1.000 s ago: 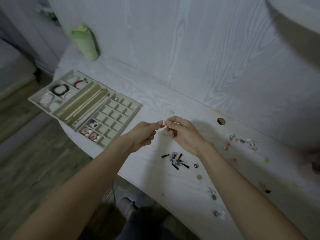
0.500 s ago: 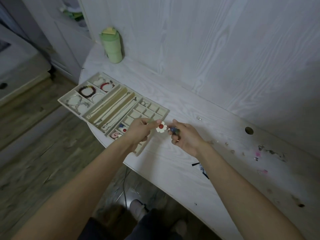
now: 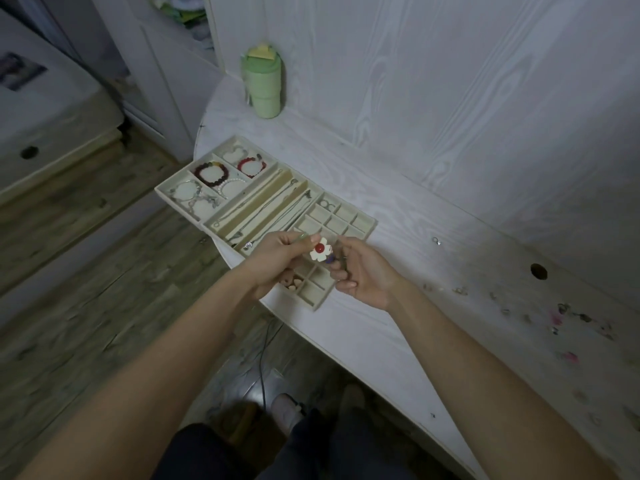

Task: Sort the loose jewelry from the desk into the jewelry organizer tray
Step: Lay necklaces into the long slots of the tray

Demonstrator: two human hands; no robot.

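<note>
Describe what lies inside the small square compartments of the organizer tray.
In the organizer tray: a ring at the far corner, pink pieces nearest. Both hands cover the middle cells.

Bare forearms, dark trousers [image 3: 214, 452], pale shoes [image 3: 285, 412]

One beige flocked jewelry organizer tray [image 3: 367, 226] lies left of centre on the one white wood-grain counter [image 3: 398, 188]. In its upper-left section sit five bracelets: one dark multicoloured bead bracelet [image 3: 211, 173], one red bead bracelet [image 3: 251, 165], one white pearl bracelet [image 3: 231, 183] and two silver chain bracelets [image 3: 188, 197]. One silver ring [image 3: 325, 203] sits in the small-square grid. One white flower-shaped piece with a red centre [image 3: 320, 252] shows at mid-frame, between two hands: left hand [image 3: 277, 261], right hand [image 3: 363, 271]. One pale green lidded tumbler [image 3: 264, 86] stands at upper centre. One loose silver ring [image 3: 436, 241] lies right of centre; the scattered loose pieces [image 3: 568, 317] at far right are too blurred to count
</note>
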